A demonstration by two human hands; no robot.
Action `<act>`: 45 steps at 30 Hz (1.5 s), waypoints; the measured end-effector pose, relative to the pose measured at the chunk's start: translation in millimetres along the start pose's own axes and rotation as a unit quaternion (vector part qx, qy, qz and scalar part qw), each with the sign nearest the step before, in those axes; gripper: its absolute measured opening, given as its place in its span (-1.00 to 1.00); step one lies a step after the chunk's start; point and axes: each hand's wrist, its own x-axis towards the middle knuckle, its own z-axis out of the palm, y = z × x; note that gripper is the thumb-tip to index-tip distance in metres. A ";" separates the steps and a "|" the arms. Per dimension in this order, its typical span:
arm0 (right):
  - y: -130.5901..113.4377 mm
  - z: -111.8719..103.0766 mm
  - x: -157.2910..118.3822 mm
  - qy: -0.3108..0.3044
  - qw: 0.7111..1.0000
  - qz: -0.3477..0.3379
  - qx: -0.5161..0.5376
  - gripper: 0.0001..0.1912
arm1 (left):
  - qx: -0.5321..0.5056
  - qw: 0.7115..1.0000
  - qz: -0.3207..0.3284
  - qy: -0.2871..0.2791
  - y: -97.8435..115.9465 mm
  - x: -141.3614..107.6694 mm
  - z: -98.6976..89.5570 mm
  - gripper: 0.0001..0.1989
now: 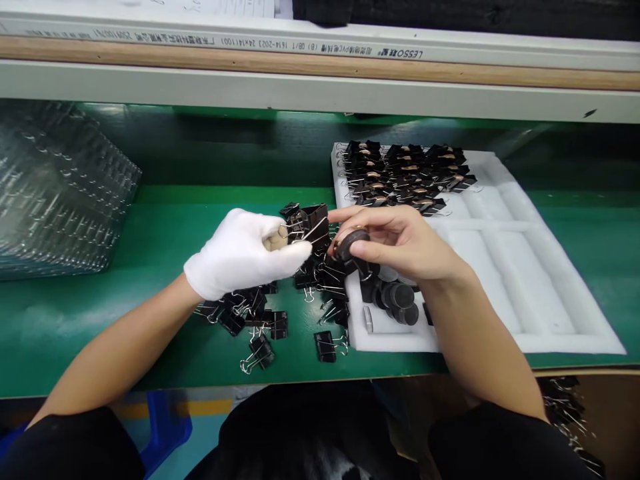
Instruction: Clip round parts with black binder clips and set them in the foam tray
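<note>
My left hand (245, 250), in a white glove, grips a black binder clip (317, 221) by its wire handles. Beside it, my bare right hand (400, 237) pinches a round dark disc (353, 244) between thumb and fingers; one fingertip reaches toward the clip. Whether the clip's jaws are parted is hard to see. Loose binder clips (261, 350) lie scattered on the green table under and around my left hand. More dark discs (400, 297) sit in the near left compartment of a white foam tray (523, 280), partly hidden by my right forearm.
Rows of binder clips with brownish pieces (407, 170) fill the tray's far left part. Clear plastic trays (60, 193) are stacked at left. A pale rail (300, 90) crosses above the table (170, 200). Below right, a cardboard box (615, 420) holds clips.
</note>
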 end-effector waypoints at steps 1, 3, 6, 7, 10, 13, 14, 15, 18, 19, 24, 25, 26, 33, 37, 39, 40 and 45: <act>-0.2 -2.6 -0.1 0.010 1.000 0.005 -0.004 -0.80 | -0.003 1.000 -0.009 -0.014 -1.5 0.8 -2.6 -0.58; 0.7 -6.5 0.5 0.024 1.000 0.012 -0.014 -0.77 | -0.008 0.999 -0.019 -0.037 -4.1 2.1 -7.0 -0.60; 3.3 -7.6 2.5 0.022 0.998 0.030 -0.047 -0.75 | -0.006 0.998 -0.014 -0.065 -6.1 2.7 -9.8 -0.63; 3.8 -6.9 3.2 0.016 0.998 0.032 -0.055 -0.74 | 0.003 0.997 -0.008 -0.075 -6.2 2.7 -9.9 -0.65; 3.8 -4.2 4.4 -0.019 0.998 0.007 -0.054 -0.76 | 0.032 0.996 0.014 -0.084 -5.7 2.4 -8.3 -0.69; 2.9 -0.2 4.1 -0.074 0.996 -0.021 -0.049 -0.85 | 0.034 0.997 0.024 -0.067 -5.5 1.4 -5.1 -0.70; 2.9 2.1 3.8 -0.078 0.995 -0.020 -0.054 -0.86 | 0.037 0.997 0.029 -0.060 -5.9 0.7 -3.5 -0.70; 3.0 5.3 3.6 -0.070 0.995 -0.021 -0.064 -0.86 | 0.041 0.997 0.036 -0.054 -6.4 -0.1 -1.6 -0.69; 4.7 19.3 3.1 0.013 0.992 -0.059 -0.109 -0.87 | 0.034 0.996 0.081 0.006 -7.8 -2.2 7.6 -0.61; 5.6 25.2 2.9 0.046 0.988 -0.081 -0.120 -0.88 | 0.010 0.994 0.096 0.050 -7.4 -2.2 11.6 -0.57; 12.4 58.0 0.2 0.160 0.968 -0.149 -0.122 -0.80 | -0.197 0.947 0.111 0.229 13.3 6.9 28.6 -0.47; 13.9 63.9 -0.6 0.175 0.965 -0.157 -0.118 -0.78 | -0.209 0.940 0.119 0.242 20.6 10.4 29.6 -0.44; 15.2 69.1 -1.5 0.191 0.961 -0.164 -0.114 -0.78 | -0.210 0.935 0.130 0.255 27.9 14.4 29.7 -0.43; 19.8 81.1 -3.0 0.281 0.940 -0.165 -0.098 -0.80 | -0.199 0.948 0.043 0.246 57.4 42.5 24.8 -0.39; 19.4 82.3 -1.9 0.282 0.940 -0.185 -0.057 -0.79 | -0.186 0.940 0.058 0.281 65.2 43.4 27.7 -0.34; 18.2 83.7 -2.0 0.283 0.940 -0.185 -0.051 -0.79 | -0.174 0.937 0.078 0.292 68.9 42.4 27.7 -0.35; 17.7 84.3 -2.2 0.284 0.940 -0.182 -0.052 -0.80 | -0.166 0.937 0.086 0.295 70.3 42.7 26.6 -0.35; 22.7 85.5 -2.9 0.282 0.947 -0.150 -0.041 -0.80 | -0.136 0.937 0.107 0.302 67.5 52.8 10.9 -0.35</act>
